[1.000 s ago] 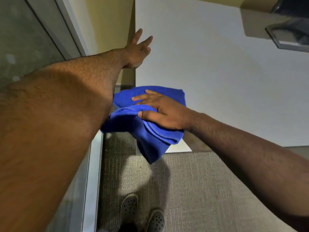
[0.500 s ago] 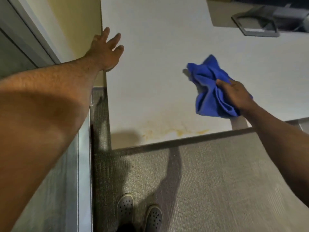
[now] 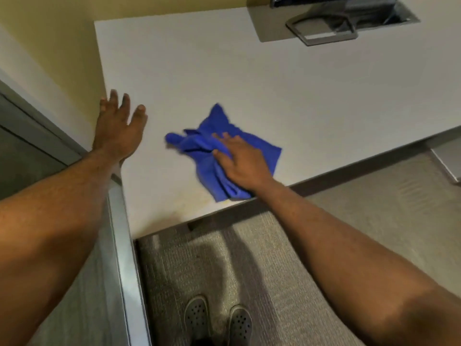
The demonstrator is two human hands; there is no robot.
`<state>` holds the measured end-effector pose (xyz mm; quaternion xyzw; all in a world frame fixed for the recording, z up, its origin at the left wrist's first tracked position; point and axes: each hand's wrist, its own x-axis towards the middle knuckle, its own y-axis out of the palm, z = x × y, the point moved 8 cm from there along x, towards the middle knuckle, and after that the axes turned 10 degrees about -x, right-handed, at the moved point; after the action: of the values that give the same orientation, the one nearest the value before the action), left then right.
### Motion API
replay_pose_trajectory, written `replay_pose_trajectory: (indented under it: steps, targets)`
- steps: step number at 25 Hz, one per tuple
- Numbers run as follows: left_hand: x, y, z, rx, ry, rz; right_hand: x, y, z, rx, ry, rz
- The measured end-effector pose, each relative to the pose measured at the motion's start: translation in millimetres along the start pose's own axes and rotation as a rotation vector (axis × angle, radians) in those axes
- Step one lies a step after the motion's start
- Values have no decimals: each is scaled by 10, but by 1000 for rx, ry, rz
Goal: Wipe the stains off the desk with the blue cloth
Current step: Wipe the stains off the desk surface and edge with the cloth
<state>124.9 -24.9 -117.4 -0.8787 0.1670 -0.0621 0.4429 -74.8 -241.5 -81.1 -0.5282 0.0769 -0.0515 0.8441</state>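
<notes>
The white rectangular laminate desk (image 3: 249, 78) fills the upper part of the head view, its left edge meeting a pale yellow wall (image 3: 62, 33) and its near edge running diagonally from lower left to upper right. The crumpled blue cloth (image 3: 259, 151) lies on the desktop close to the near edge, toward the left portion of the desk. The right hand (image 3: 240, 164) rests palm-down on top of the cloth, fingers extended and slightly spread, pressing flat on the fabric rather than curled around it; cloth shows on all sides of the hand. Faint yellowish stains (image 3: 189, 199) mark the desk surface just beside the near-left corner of the cloth, along the near edge. The left hand (image 3: 118, 131) lies at the left edge of the desk, well left of the cloth, palm down with fingers straight and apart, holding nothing; contact with the surface cannot be confirmed. At the far right of the desk stands a grey metal monitor stand base (image 3: 321, 29) shaped as an open rectangular frame. Below the desk edge is grey textured carpet (image 3: 361, 221), with a pair of grey perforated clog shoes (image 3: 217, 320) at the bottom centre. A grey metal-framed partition (image 3: 119, 233) runs along the left side.
</notes>
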Motion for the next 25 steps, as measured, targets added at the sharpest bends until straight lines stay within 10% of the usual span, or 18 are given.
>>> replay_pose_trajectory:
  steps: [4,13,25]
  targets:
    - [-32,-108,-45,47,62,-69,-350,-20,34,64,-198,46]
    - [64,47,47,145,30,52,-746,-409,-857,92,339,-286]
    - [-55,-35,-119,-45,50,3,-587,471,1233,78,-264,-87]
